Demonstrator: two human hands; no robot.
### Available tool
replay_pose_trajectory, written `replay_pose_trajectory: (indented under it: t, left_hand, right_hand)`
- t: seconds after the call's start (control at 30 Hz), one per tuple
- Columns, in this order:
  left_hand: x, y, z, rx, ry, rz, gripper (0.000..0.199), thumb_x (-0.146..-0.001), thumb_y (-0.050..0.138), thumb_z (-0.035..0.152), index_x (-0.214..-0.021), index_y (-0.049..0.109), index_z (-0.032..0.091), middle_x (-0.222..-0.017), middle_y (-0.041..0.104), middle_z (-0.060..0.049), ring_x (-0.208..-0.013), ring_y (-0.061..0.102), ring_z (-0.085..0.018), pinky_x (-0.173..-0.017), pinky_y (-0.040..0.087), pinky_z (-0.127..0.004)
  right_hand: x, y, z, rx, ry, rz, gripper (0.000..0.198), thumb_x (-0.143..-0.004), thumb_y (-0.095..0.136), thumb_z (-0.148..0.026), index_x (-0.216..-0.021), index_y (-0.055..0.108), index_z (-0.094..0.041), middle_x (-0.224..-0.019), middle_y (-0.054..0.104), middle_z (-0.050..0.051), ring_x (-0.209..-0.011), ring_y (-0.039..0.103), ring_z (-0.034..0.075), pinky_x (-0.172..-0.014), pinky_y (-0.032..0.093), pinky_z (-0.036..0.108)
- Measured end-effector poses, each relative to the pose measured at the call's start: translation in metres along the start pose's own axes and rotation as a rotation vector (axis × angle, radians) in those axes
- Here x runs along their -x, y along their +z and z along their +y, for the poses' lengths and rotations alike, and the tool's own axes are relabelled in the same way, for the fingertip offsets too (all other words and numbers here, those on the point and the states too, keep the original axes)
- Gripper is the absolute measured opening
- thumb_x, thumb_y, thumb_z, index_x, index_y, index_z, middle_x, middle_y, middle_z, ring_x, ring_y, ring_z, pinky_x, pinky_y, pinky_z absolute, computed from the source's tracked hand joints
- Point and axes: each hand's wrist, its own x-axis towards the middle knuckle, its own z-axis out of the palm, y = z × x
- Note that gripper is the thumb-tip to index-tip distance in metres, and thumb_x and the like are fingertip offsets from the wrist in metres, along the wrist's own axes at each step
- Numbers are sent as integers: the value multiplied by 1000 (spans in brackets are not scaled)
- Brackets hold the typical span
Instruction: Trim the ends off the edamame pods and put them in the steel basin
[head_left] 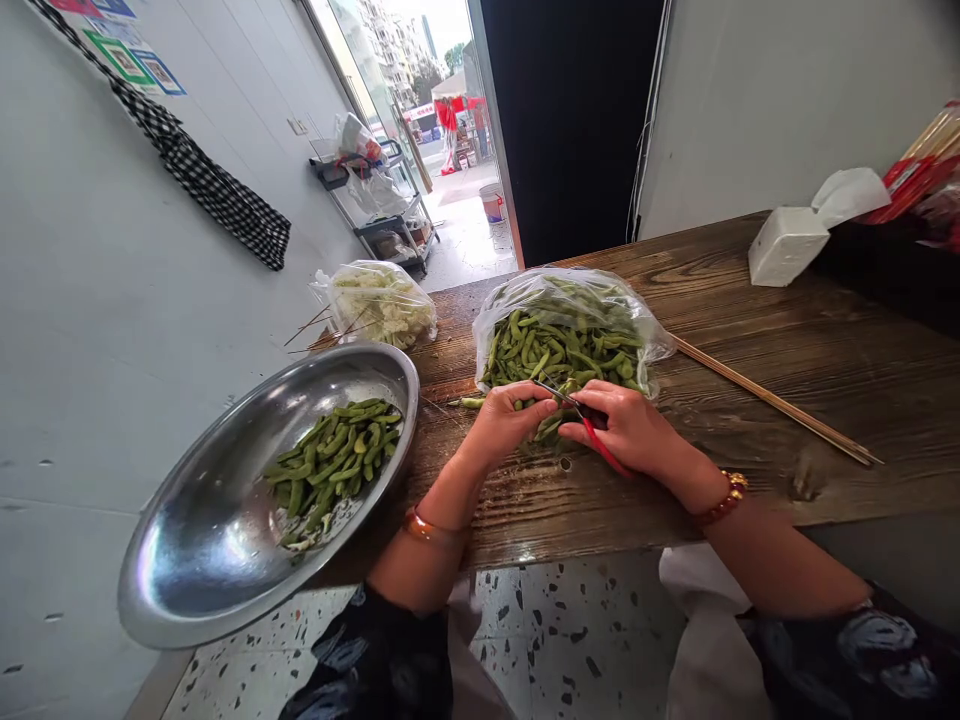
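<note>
My left hand pinches a green edamame pod in front of the open plastic bag. In my right hand is a pair of scissors with red handles, its blades reaching to the pod at my left fingertips. Just beyond both hands, the clear bag is full of edamame pods. A few loose pods lie on the wood beneath my hands. At the left, a tilted steel basin holds a heap of pods.
A bag of cauliflower with thin skewers stands behind the basin. Bamboo sticks lie on the wooden table at the right. A tissue pack sits at the back right. Beyond the table are a cart and an open doorway.
</note>
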Motion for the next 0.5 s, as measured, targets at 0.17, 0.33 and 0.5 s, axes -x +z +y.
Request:
replay_pose_trajectory:
  t: [0.17, 0.33, 0.5]
  left_hand:
    - [-3, -5, -4, -141, 83, 29, 23, -76, 68, 37, -75, 70, 14, -70, 60, -2, -60, 51, -10, -57, 42, -23]
    - [-6, -4, -7, -353, 211, 104, 11, -78, 66, 25, -76, 73, 17, -77, 60, -4, -77, 55, -14, -75, 43, -27]
    - [-5, -2, -8, -411, 207, 129, 11, -78, 65, 24, -77, 74, 18, -74, 59, -3, -75, 54, -14, -71, 42, -26]
  right_hand:
    - [1, 1, 2, 36, 6, -23, 23, -84, 64, -42, -80, 65, -19, -77, 60, 3, -68, 57, 16, -63, 44, 29]
    - [2, 1, 4, 78, 25, -62, 23, -84, 65, -41, -84, 66, -18, -79, 62, 5, -71, 58, 17, -65, 45, 29]
    - [0, 1, 1, 114, 47, -74, 21, -84, 65, -40, -81, 64, -18, -79, 61, 4, -71, 59, 17, -66, 45, 29]
